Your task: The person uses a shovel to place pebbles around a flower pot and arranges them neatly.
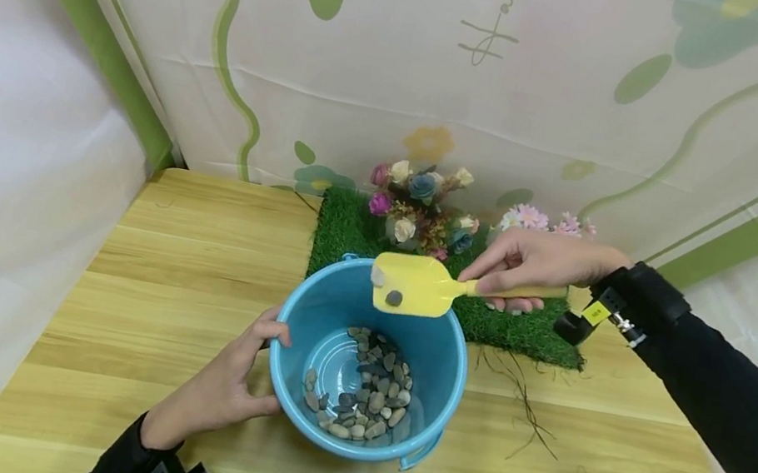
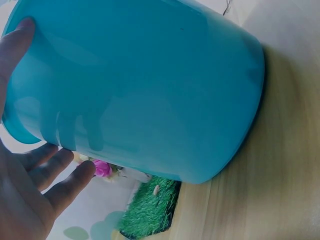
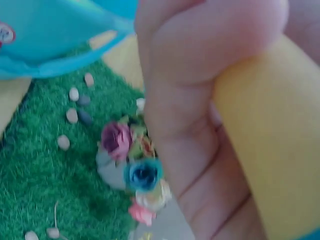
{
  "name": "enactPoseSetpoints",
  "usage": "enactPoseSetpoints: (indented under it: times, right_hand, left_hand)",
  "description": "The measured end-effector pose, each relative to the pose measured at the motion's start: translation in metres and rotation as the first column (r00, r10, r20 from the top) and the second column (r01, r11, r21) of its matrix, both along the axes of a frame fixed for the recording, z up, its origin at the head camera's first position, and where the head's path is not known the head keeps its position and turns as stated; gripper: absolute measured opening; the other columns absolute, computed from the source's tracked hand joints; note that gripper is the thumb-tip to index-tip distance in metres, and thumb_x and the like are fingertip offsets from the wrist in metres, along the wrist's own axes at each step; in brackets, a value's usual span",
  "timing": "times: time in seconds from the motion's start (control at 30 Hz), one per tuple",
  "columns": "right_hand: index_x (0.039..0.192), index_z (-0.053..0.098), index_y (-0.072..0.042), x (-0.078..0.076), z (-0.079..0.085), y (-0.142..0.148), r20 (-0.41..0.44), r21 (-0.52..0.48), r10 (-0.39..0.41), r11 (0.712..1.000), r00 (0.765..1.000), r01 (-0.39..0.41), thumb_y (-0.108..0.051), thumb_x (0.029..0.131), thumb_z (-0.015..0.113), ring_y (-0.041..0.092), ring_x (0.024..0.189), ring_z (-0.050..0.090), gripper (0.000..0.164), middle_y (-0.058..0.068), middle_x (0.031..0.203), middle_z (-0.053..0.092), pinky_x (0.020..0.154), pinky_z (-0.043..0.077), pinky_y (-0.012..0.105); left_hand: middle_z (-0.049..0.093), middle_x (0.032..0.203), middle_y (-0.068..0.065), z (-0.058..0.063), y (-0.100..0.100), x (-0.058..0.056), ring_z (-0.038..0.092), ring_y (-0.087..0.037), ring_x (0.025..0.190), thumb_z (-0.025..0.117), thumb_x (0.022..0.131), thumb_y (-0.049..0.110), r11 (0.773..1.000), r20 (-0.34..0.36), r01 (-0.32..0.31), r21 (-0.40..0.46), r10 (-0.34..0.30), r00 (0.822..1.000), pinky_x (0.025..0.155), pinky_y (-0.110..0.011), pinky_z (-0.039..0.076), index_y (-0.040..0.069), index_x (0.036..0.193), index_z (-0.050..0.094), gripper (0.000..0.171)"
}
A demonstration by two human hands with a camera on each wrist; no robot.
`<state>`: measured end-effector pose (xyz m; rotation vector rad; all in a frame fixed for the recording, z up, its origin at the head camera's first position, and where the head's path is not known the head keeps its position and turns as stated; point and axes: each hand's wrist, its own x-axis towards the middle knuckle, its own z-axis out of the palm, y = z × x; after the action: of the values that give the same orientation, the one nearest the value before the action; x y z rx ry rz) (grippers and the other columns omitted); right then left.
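Observation:
A blue bucket (image 1: pixel 355 435) stands on the wooden table with many grey and tan pebbles (image 1: pixel 381 398) spread over part of its bottom. My left hand (image 1: pixel 226 387) holds its near left side, fingers hooked at the rim and thumb against the outer wall; in the left wrist view the thumb lies on the blue plastic. My right hand (image 1: pixel 533 268) grips the handle of a yellow toy shovel (image 1: pixel 427 283). The blade hangs over the bucket's far rim, carrying a dark pebble (image 1: pixel 394 298) and a pale one (image 1: pixel 377 276) at its tip.
Behind the bucket lies a mat of artificial grass (image 1: pixel 522 329) with loose pebbles (image 3: pixel 72 116) on it. Mixed artificial flowers (image 1: pixel 421 187) and pink ones (image 1: pixel 530 217) stand there. Dark thin strands (image 1: pixel 527 406) lie right of the bucket. A printed curtain (image 1: pixel 394 62) hangs behind.

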<state>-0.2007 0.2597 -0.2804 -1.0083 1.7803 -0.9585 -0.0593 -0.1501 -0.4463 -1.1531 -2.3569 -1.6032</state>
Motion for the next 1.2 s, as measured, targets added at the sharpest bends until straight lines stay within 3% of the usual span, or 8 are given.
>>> enactPoseSetpoints:
  times: [0.13, 0.37, 0.67, 0.93, 1.2]
  right_hand:
    - [0.134, 0.065, -0.005, -0.007, -0.005, 0.013, -0.042, -0.018, -0.05, 0.999, 0.998, 0.05, -0.002, 0.107, 0.05, 0.027, 0.05, 0.053, 0.031, 0.012, 0.078, 0.065, 0.048, 0.053, 0.033]
    - [0.131, 0.062, 0.004, -0.017, -0.018, 0.034, -0.105, -0.005, -0.158, 0.987, 0.982, 0.159, -0.006, 0.108, 0.048, 0.024, 0.053, 0.054, 0.029, 0.012, 0.082, 0.065, 0.054, 0.054, 0.034]
    - [0.133, 0.057, 0.012, -0.019, -0.055, 0.043, -0.073, 0.087, -0.314, 0.944, 0.947, 0.319, -0.013, 0.108, 0.051, 0.021, 0.058, 0.056, 0.036, 0.013, 0.084, 0.065, 0.06, 0.055, 0.035]
    - [0.136, 0.055, 0.01, -0.018, -0.08, 0.038, -0.023, 0.134, -0.36, 0.923, 0.932, 0.36, -0.021, 0.108, 0.053, 0.023, 0.063, 0.058, 0.042, 0.021, 0.09, 0.065, 0.062, 0.054, 0.04]
    - [0.133, 0.06, 0.007, -0.019, -0.106, 0.032, -0.04, 0.152, -0.371, 0.916, 0.928, 0.372, -0.022, 0.107, 0.055, 0.03, 0.066, 0.059, 0.039, 0.023, 0.092, 0.066, 0.063, 0.053, 0.045]
  left_hand:
    - [0.034, 0.155, -0.02, 0.001, 0.0, 0.0, 0.045, -0.041, 0.132, 0.088, 0.076, 0.014, 1.0, 0.001, -0.003, -0.006, 0.003, 1.0, 0.095, -0.048, 0.052, 0.01, 0.12, 0.038, 0.067]
    - [0.035, 0.154, -0.019, 0.001, 0.001, 0.0, 0.045, -0.04, 0.132, 0.088, 0.076, 0.014, 1.0, 0.014, -0.005, -0.013, 0.006, 1.0, 0.095, -0.048, 0.052, 0.012, 0.12, 0.037, 0.068]
    - [0.035, 0.152, -0.022, 0.001, 0.001, 0.0, 0.046, -0.042, 0.129, 0.088, 0.078, 0.015, 1.0, 0.01, 0.006, 0.001, -0.006, 1.0, 0.095, -0.049, 0.052, 0.01, 0.12, 0.037, 0.066]
    - [0.036, 0.151, -0.025, 0.001, 0.001, 0.001, 0.047, -0.044, 0.129, 0.088, 0.078, 0.015, 1.0, 0.007, 0.002, -0.003, -0.002, 1.0, 0.095, -0.048, 0.052, 0.01, 0.12, 0.037, 0.066]
    - [0.035, 0.153, -0.023, 0.001, 0.001, 0.001, 0.045, -0.045, 0.131, 0.088, 0.075, 0.009, 1.0, 0.009, 0.0, -0.006, 0.0, 1.0, 0.096, -0.051, 0.051, 0.011, 0.12, 0.038, 0.067]
